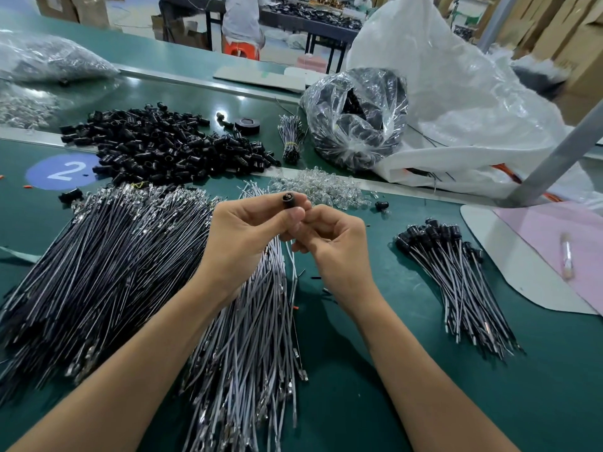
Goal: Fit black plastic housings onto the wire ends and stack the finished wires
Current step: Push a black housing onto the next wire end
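Through the head camera we see our left hand [241,236] pinching a black housing [288,201] at centre frame. Our right hand [332,243] meets it, fingers curled on a wire [290,256] just below. Loose housings [163,148] are heaped at eleven o'clock, and the finished wires [456,275] lie stacked at three o'clock.

On the green table [408,288] lie wires [98,256], housings [163,145], bulbs [319,187].

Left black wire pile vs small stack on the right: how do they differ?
The left pile is far larger than the right stack. The pile's far ends show bare metal terminals; the stack's far ends carry black housings. Both are dark wires lying on the green table.
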Tool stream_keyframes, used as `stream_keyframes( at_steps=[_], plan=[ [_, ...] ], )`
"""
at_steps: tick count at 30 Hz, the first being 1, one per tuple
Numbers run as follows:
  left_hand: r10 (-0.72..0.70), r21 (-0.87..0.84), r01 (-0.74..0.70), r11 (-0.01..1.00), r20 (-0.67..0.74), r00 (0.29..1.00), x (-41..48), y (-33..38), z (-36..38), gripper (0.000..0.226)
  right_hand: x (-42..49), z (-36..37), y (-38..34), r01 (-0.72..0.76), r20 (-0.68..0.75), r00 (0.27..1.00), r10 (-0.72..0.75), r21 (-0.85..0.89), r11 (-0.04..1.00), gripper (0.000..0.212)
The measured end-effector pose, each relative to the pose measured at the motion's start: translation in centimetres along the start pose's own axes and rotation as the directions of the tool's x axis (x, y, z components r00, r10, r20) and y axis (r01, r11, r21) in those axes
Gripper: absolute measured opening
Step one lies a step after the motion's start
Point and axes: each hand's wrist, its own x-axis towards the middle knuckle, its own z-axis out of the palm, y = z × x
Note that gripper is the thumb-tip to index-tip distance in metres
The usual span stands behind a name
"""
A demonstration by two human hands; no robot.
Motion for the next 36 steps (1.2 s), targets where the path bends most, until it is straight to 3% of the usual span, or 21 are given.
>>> stream_keyframes(
  at_steps=[9,15,19,22,24,28,32,36],
  plan=[
    [0.102,0.036,-0.102,0.994,-0.009,0.995,-0.4,0.4,0.3,0.022,-0.2,0.5,0.0,0.079,0.025,0.996,-0.081,0.083,0.993,0.011],
    [0.164,0.088,-0.164,0.982,0.016,0.986,-0.3,0.8,-0.3,0.026,-0.3,0.6,0.3,0.071,0.078,0.994,-0.072,0.009,0.997,0.01],
    [0.117,0.081,-0.114,0.99,-0.035,0.992,-0.1,0.7,0.1,0.022,-0.4,1.1,0.2,0.049,0.069,0.996,-0.048,-0.008,0.999,0.022],
    [0.055,0.017,-0.053,0.998,-0.158,0.986,0.4,1.3,-0.6,0.022,-0.6,1.0,0.1,0.051,0.067,0.997,-0.045,-0.099,0.994,0.006],
    [-0.043,-0.09,0.023,0.996,-0.231,0.972,0.9,1.8,-1.7,0.024,-0.2,0.4,0.3,0.07,-0.008,0.997,-0.073,-0.199,0.978,0.008],
    [-0.256,-0.128,0.23,0.965,-0.254,0.933,1.1,1.4,-2.7,0.029,1.7,-1.9,1.1,-0.018,-0.248,0.961,-0.118,-0.484,0.875,0.021],
    [-0.376,-0.013,0.379,0.925,-0.174,0.91,1.0,0.8,-2.2,0.037,4.0,-4.3,2.3,-0.22,-0.246,0.968,0.054,-0.726,0.652,0.048],
    [-0.389,0.098,0.403,0.91,-0.135,0.911,0.8,0.1,-2.0,0.027,6.8,-4.7,3.0,-0.235,-0.201,0.972,0.122,-0.823,0.517,0.033]
  ],
)
